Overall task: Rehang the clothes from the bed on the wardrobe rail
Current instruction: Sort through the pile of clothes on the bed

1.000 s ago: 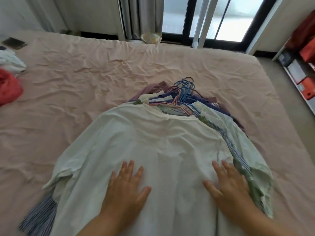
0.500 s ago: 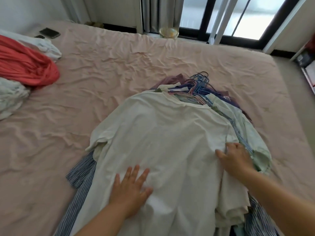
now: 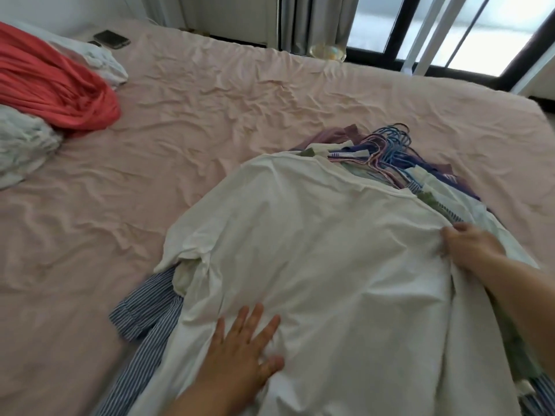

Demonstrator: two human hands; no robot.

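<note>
The left hand [image 3: 240, 352] lies flat, fingers spread, on the white cotton T-shirt [image 3: 324, 259] topping a pile of hangered clothes on the wrinkled pink bedsheet [image 3: 210, 121]. The right hand [image 3: 468, 247] pinches the shirt's right edge with curled fingers. Beyond those fingertips cluster blue and pink wire hangers [image 3: 390, 148]. A blue-striped shirt sleeve [image 3: 144, 313] pokes out left of the spread fingers.

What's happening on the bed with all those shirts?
A person is working on a pile of clothes still on their hangers, stacked on the pink bed. The left hand lies flat, fingers spread, on the white T-shirt on top. The right hand pinches that shirt's edge at the far side of the pile. A striped shirt sticks out underneath. Nothing is lifted yet; no wardrobe is in view.
</note>
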